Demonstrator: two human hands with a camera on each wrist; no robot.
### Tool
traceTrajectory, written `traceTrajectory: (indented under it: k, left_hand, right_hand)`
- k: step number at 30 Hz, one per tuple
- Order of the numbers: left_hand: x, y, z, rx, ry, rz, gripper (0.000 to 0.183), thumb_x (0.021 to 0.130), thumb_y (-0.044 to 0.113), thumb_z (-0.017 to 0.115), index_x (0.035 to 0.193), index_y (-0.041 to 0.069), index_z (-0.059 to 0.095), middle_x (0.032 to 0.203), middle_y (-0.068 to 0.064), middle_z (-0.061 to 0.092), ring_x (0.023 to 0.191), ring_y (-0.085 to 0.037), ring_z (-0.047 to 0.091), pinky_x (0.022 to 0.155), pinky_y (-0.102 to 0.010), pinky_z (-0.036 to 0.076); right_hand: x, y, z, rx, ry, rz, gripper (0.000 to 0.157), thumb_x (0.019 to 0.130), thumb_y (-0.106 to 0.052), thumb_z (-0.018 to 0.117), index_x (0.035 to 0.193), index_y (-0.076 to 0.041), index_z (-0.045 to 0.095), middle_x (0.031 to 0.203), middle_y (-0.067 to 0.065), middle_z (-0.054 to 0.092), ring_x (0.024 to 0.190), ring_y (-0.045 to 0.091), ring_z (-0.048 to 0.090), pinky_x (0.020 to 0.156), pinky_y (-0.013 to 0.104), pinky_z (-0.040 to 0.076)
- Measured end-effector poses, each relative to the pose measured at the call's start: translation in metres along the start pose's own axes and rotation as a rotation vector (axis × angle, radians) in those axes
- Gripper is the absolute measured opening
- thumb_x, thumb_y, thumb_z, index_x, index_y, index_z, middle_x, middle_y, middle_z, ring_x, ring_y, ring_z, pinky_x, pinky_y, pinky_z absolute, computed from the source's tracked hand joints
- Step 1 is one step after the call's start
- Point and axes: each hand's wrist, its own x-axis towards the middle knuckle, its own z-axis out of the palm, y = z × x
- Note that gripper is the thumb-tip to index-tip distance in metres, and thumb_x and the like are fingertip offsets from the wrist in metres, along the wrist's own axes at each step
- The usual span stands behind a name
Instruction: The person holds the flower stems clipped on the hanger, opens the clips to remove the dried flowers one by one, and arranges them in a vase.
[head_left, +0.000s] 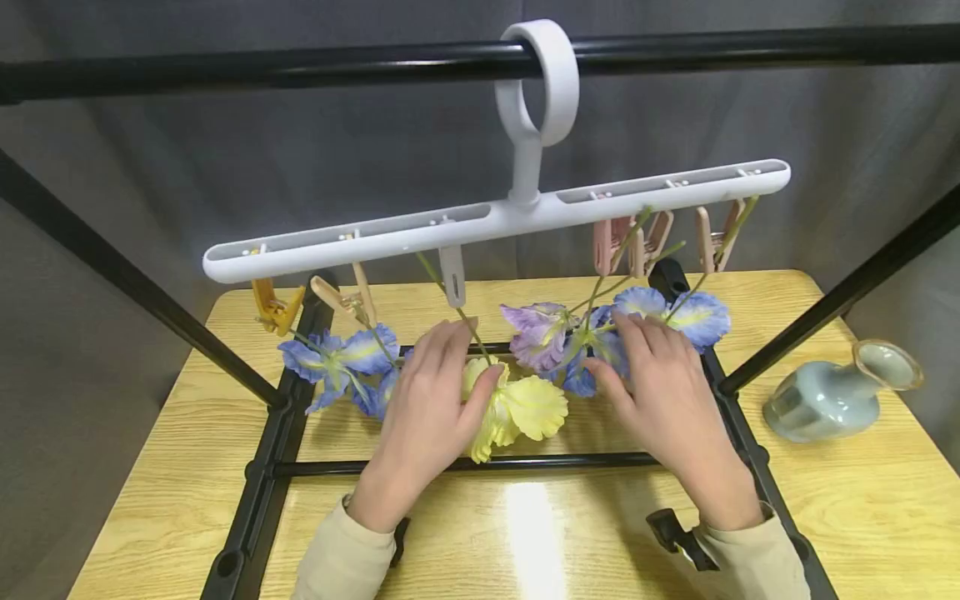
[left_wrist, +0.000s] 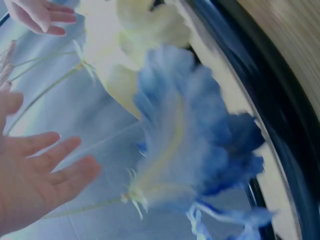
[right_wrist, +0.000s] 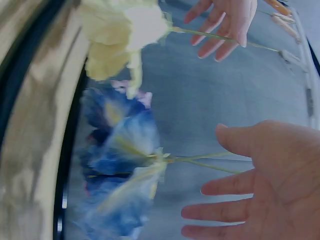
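A white clip hanger holds flowers upside down by their stems in its clips. My left hand is beside the yellow flower, whose stem runs up to the grey clip. In the left wrist view its fingers are spread and hold nothing, near a blue flower. My right hand, fingers extended and empty, overlaps blue flowers and is right of a purple flower. The right wrist view shows its palm facing the stems of a blue bloom.
The hanger's hook loops over a black rack bar. Slanted black posts and a low crossbar surround the hands. A pale blue-green vase stands at the right on the wooden table. Grey curtain hangs behind.
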Motion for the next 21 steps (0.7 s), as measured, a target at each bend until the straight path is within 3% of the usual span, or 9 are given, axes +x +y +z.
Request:
traceTrajectory:
  k: [3,9,15,21]
  left_hand:
    - [0.002,0.003,-0.001,-0.152,0.113,0.028,0.034,0.102,0.016,0.066,0.126,-0.008,0.065,0.123,-0.023,0.068,0.116,-0.038,0.065,0.097,-0.048,0.056]
    - [0.006,0.005,-0.001,-0.411,0.215,0.031,0.013,0.101,0.002,0.064,0.110,-0.005,0.069,0.110,-0.018,0.073,0.100,-0.030,0.071,0.084,-0.034,0.061]
    - [0.008,0.007,-0.003,-0.519,0.223,-0.010,0.009,0.100,0.003,0.066,0.105,-0.003,0.070,0.101,-0.014,0.075,0.092,-0.027,0.073,0.084,-0.036,0.062]
    - [0.008,0.009,-0.001,-0.597,0.210,-0.011,0.005,0.099,0.004,0.068,0.101,-0.001,0.069,0.100,-0.013,0.075,0.088,-0.026,0.073,0.083,-0.034,0.061]
  right_hand:
    - [-0.002,-0.004,-0.008,0.024,0.102,-0.050,0.060,0.106,-0.045,0.056,0.127,0.012,0.063,0.118,0.031,0.067,0.113,0.051,0.061,0.097,0.066,0.047]
    - [-0.005,-0.021,-0.025,0.043,0.232,-0.078,0.068,0.109,-0.054,0.043,0.114,0.009,0.070,0.109,0.026,0.071,0.104,0.046,0.065,0.089,0.060,0.052]
    - [-0.004,-0.041,-0.035,0.089,0.350,-0.114,0.060,0.109,-0.051,0.048,0.107,0.004,0.073,0.101,0.019,0.074,0.095,0.040,0.068,0.082,0.056,0.055]
    - [0.004,-0.060,-0.038,0.200,0.387,-0.159,0.052,0.109,-0.043,0.053,0.105,0.004,0.074,0.098,0.015,0.076,0.091,0.033,0.070,0.084,0.043,0.054]
